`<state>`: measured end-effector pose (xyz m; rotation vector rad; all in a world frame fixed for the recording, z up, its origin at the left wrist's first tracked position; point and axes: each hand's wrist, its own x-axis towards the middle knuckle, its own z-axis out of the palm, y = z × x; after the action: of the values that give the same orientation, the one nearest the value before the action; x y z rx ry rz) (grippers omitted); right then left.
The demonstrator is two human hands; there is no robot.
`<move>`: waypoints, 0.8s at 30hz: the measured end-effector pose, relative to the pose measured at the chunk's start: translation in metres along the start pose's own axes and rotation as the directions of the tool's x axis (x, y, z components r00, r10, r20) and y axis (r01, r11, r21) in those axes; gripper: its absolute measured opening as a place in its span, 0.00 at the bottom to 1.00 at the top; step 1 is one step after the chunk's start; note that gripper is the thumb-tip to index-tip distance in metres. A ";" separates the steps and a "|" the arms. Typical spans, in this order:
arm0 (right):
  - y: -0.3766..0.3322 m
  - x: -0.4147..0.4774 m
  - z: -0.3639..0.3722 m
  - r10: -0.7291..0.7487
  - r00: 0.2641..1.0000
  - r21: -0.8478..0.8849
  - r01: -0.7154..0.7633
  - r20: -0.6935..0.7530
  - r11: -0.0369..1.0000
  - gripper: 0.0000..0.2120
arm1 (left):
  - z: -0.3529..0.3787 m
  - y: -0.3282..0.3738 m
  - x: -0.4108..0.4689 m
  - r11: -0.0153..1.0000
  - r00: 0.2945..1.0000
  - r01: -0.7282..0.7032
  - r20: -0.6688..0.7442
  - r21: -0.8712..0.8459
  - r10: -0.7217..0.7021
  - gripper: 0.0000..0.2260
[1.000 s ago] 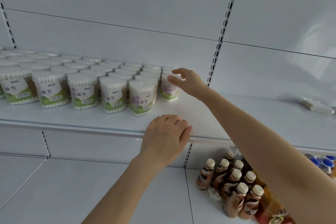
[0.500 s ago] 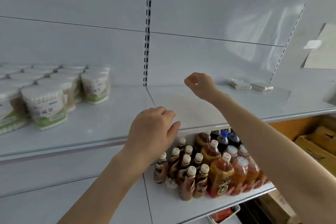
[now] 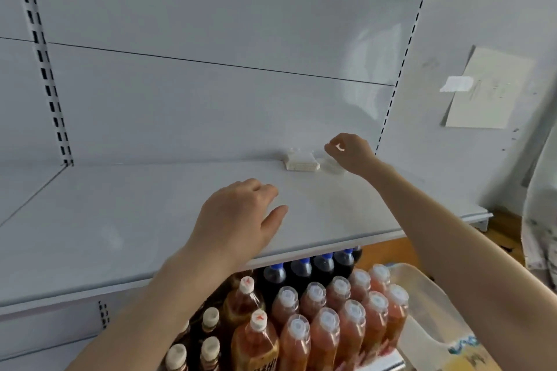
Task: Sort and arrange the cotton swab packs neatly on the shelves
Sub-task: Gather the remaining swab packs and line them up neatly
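Observation:
The round cotton swab tubs are out of view. Two small flat white packs lie at the back of the white shelf (image 3: 150, 220): one pack (image 3: 301, 162) in plain sight, and a second pack (image 3: 331, 165) partly hidden behind my right hand (image 3: 351, 152). That hand hovers just above the second pack with its fingers curled and nothing visible in them. My left hand (image 3: 241, 220) rests palm down on the shelf near its front edge, fingers relaxed, a forearm's length short of the packs.
Below the shelf stand several capped drink bottles (image 3: 325, 319), orange, brown and dark. A translucent plastic jug (image 3: 428, 310) sits at the lower right. Slotted uprights (image 3: 45, 69) run up the back panel. A paper sheet (image 3: 488, 90) hangs on the right wall.
My view swung right, so the rows of swab tubs slid out on the left. My right hand left the tubs and reached to the flat packs at the back right; the left hand stayed on the shelf.

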<state>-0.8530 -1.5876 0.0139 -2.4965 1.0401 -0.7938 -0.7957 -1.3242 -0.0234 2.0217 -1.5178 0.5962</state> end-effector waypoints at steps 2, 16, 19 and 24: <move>0.022 0.017 0.000 0.019 0.999 -0.041 -0.017 0.050 0.999 0.19 | 0.014 0.013 0.011 0.999 0.998 0.040 0.055 0.018 -0.041 0.21; 0.013 -0.005 -0.032 -0.297 0.843 0.487 0.048 0.448 0.872 0.08 | 0.031 0.021 0.056 0.970 0.978 0.207 0.038 -0.129 -0.204 0.39; -0.011 -0.022 -0.036 -0.439 0.675 0.574 0.028 0.593 0.818 0.09 | 0.032 0.019 0.064 0.964 0.982 0.173 -0.044 -0.204 -0.185 0.32; -0.021 0.017 -0.008 -0.256 0.874 0.278 0.146 0.414 0.949 0.22 | 0.017 -0.002 0.049 0.958 0.947 0.215 -0.201 -0.191 -0.253 0.09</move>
<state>-0.8364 -1.5865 0.0365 -2.4307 0.4964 -0.3362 -0.7802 -1.3708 -0.0058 1.9001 -1.1360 0.5587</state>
